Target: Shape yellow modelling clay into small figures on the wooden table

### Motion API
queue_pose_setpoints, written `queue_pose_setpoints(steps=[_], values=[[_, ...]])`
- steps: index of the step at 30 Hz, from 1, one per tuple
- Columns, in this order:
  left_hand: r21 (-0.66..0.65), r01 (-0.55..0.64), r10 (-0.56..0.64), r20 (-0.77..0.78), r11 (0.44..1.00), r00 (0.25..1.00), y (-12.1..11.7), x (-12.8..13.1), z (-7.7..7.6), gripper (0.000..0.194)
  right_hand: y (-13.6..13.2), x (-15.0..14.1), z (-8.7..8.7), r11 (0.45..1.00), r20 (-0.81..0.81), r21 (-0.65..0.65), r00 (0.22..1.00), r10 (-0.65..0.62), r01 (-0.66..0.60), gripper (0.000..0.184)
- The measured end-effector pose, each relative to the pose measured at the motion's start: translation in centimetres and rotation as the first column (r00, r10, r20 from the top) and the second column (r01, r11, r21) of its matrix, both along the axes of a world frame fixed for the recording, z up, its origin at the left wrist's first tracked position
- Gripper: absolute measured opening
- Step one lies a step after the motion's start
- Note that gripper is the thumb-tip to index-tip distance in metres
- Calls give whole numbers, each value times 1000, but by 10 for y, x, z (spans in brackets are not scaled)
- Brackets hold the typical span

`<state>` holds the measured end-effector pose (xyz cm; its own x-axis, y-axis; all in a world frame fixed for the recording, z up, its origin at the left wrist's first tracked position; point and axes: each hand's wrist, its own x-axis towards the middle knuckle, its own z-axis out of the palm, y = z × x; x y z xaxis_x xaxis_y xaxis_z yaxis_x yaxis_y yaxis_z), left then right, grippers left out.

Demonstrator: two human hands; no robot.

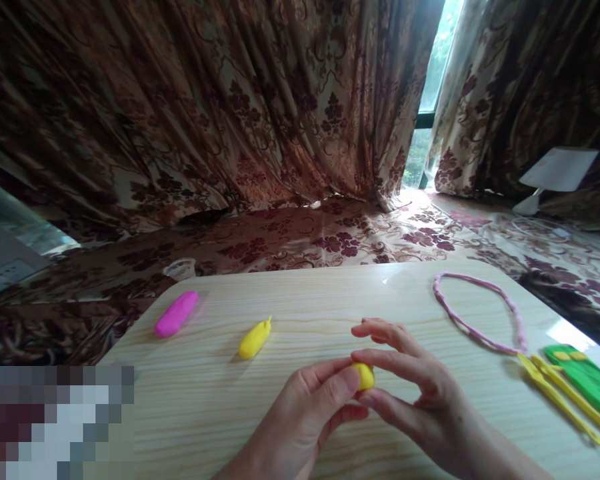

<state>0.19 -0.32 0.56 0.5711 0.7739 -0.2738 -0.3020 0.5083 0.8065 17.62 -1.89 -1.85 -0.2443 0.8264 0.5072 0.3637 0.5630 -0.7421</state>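
Observation:
A small lump of yellow modelling clay (365, 377) is held above the table between both hands. My left hand (320, 397) pinches it from the left, thumb on top and fingers behind. From the right, my right hand (415, 377) touches it with thumb and index fingertips, the other fingers raised and apart. Left of my hands lies a larger yellow clay piece (254, 339), sausage-shaped with a thin tip. A pink clay roll (177, 314) rests farther left.
On the right of the wooden-topped table (330, 293) are a pink clay loop (517, 320), yellow modelling tools (555, 393) and a flat green clay piece (587, 380). A clear container (180, 269) sits beyond the back left edge. A white lamp (555, 170) stands behind.

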Motion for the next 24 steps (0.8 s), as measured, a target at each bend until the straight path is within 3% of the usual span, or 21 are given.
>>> queue_pose_setpoints(steps=[5, 11, 19, 24], values=[[-29, 24, -24, 22, 999, 999, 0, 2, 1, 19, -1, 0, 2, 998, 15, 29, 998, 57, -57, 47], [40, 0, 3, -84, 999, 996, -3, 6, 3, 18, 0, 0, 2, 999, 19, 40, 999, 36, -37, 44], [31, -30, 33, -87, 999, 996, -3, 8, 4, 19, -1, -2, 4, 999, 18, 37, 999, 30, -30, 43], [-12, -47, 47, -63, 999, 997, -3, 5, 3, 16, -3, -1, 5, 998, -5, -29, 998, 61, -61, 46]])
